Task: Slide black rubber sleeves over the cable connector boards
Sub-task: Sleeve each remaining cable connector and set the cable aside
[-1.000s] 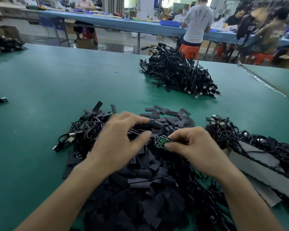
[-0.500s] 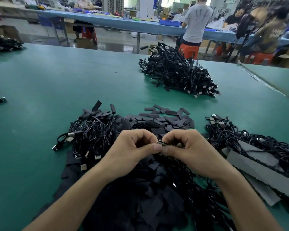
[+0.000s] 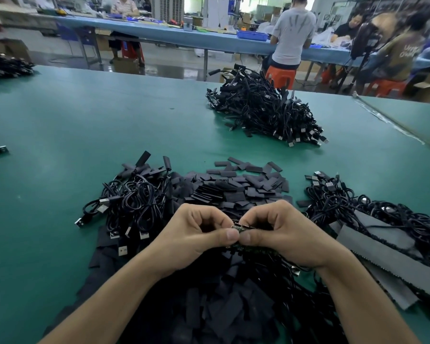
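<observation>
My left hand (image 3: pixel 196 234) and my right hand (image 3: pixel 283 234) meet thumb to thumb over the middle of a heap of flat black rubber sleeves (image 3: pixel 236 187). Between the fingertips sits a small green connector board (image 3: pixel 241 226), pinched from both sides; its cable drops out of sight under my right hand. I cannot tell whether a sleeve is on the board, since the fingers hide most of it. More sleeves (image 3: pixel 221 306) lie in a dark pile under my forearms.
A bundle of black USB cables (image 3: pixel 132 204) lies left of the sleeves, another cable tangle (image 3: pixel 358 207) at the right over grey foam strips (image 3: pixel 387 254). A large cable pile (image 3: pixel 263 110) sits farther back on the green table (image 3: pixel 85 125). People work at benches beyond.
My left hand came off the sleeve heap and closed in against the right hand. The green board, plainly visible a second ago, is now mostly covered by both sets of fingers.
</observation>
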Available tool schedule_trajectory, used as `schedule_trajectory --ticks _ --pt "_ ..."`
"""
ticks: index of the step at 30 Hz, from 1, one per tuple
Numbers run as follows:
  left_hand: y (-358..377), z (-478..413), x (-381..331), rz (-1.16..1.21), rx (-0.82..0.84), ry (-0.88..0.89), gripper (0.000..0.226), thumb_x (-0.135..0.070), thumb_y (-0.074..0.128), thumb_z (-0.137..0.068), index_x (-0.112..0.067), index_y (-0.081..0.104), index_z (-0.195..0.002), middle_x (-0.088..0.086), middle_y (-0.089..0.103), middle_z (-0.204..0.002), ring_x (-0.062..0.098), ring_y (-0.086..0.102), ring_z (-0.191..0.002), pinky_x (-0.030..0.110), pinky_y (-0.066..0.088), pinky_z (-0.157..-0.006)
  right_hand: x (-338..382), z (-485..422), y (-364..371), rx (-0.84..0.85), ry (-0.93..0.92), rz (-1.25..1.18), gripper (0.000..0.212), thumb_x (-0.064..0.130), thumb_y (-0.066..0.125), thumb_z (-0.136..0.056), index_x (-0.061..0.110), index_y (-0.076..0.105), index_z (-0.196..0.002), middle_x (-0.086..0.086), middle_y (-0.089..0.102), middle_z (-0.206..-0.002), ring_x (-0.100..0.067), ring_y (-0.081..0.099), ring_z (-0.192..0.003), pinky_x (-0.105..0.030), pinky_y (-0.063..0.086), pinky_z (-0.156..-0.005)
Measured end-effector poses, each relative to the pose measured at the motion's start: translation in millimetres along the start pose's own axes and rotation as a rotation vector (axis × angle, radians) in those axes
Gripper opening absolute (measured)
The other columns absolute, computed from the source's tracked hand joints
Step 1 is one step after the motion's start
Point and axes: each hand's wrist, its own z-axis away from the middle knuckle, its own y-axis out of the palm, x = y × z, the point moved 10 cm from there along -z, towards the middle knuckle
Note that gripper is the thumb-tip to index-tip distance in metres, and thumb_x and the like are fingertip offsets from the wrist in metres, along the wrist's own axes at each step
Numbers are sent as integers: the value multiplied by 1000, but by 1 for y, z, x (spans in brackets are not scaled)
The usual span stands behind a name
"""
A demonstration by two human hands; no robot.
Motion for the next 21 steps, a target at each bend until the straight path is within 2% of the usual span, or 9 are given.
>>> schedule_trajectory --ticks 2,6,10,13,15,18,21 --pt "0 0 2 30 -1 -4 7 -17 80 -76 -20 75 -73 0 63 -66 7 55 -62 15 45 -61 -4 -2 0 2 9 -33 6 19 76 -84 13 74 -85 2 68 -75 -9 59 -70 -20 46 -67" --pt "-1 1 6 63 -4 -9 5 -17 79 -75 -18 74 -76 0 62 -67 7 55 -62 15 45 -61 -10 -4 2 1 34 -67 19 26 77 -81 8 74 -86 -1 68 -77 -11 59 -71 -22 47 -68" --pt "0 1 7 88 2 -4 4 -19 79 -76 -18 75 -76 -1 65 -69 6 58 -63 15 47 -62 -8 -2 7 29 17 -153 4 16 77 -82 13 74 -83 3 68 -74 -6 59 -69 -18 46 -67" --pt "-6 0 8 116 -46 2 5 -21 78 -77 -18 75 -78 -3 67 -71 4 59 -64 14 48 -63 -4 -1 11 7 -1 -187 4 12 77 -82 14 74 -80 3 69 -74 -7 60 -69 -18 48 -67" --pt "-9 -1 9 127 -81 0 9 -25 81 -78 -20 74 -79 -2 66 -72 5 58 -65 15 48 -64 0 -1 5 -55 -4 -141 4 16 77 -79 14 74 -79 1 70 -75 -9 62 -70 -20 49 -68" --pt "-20 -2 3 199 -170 25 11 -35 80 -81 -27 73 -78 1 69 -77 11 63 -73 21 52 -72 9 3 -16 -187 28 -100 15 21 74 -76 8 71 -83 -2 72 -75 -11 64 -70 -19 52 -68" --pt "-41 -2 -24 293 -301 154 10 -37 67 -83 -29 73 -82 6 74 -84 21 71 -83 32 56 -85 14 19 -65 -489 112 151 13 28 74 -77 19 69 -85 6 74 -76 -4 69 -69 -13 52 -64"
